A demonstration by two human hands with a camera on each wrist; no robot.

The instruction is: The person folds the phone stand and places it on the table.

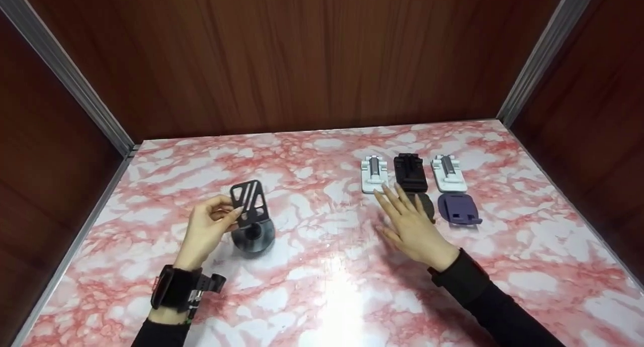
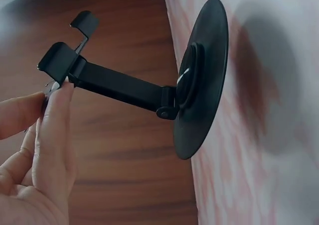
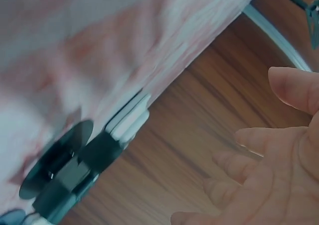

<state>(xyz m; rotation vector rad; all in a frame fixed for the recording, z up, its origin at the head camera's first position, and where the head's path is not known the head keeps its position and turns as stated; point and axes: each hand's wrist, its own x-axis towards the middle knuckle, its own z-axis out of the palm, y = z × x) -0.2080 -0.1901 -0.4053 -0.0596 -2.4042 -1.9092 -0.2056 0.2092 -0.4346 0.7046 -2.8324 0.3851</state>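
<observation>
My left hand [image 1: 209,226] pinches the slotted black plate of a phone stand [image 1: 257,213] between thumb and fingers. In the left wrist view the stand's arm [image 2: 119,88] runs from the plate with its two hooked lips to a round base [image 2: 209,95], which is tilted over the tabletop and casts a shadow there. My right hand [image 1: 412,231] is spread, palm down and holding nothing, over the right half of the table. Its fingers partly hide a dark round-based phone stand [image 1: 427,206]. The right wrist view shows the straight fingers [image 3: 244,140] apart from the stands.
Behind the right hand, a white folded stand [image 1: 375,183], a black one [image 1: 411,173] and another white one [image 1: 451,183] form a row. A purple stand [image 1: 458,206] lies in front of them. Wooden panels [image 1: 322,60] with metal corner posts enclose the marbled red-and-white table [image 1: 312,286].
</observation>
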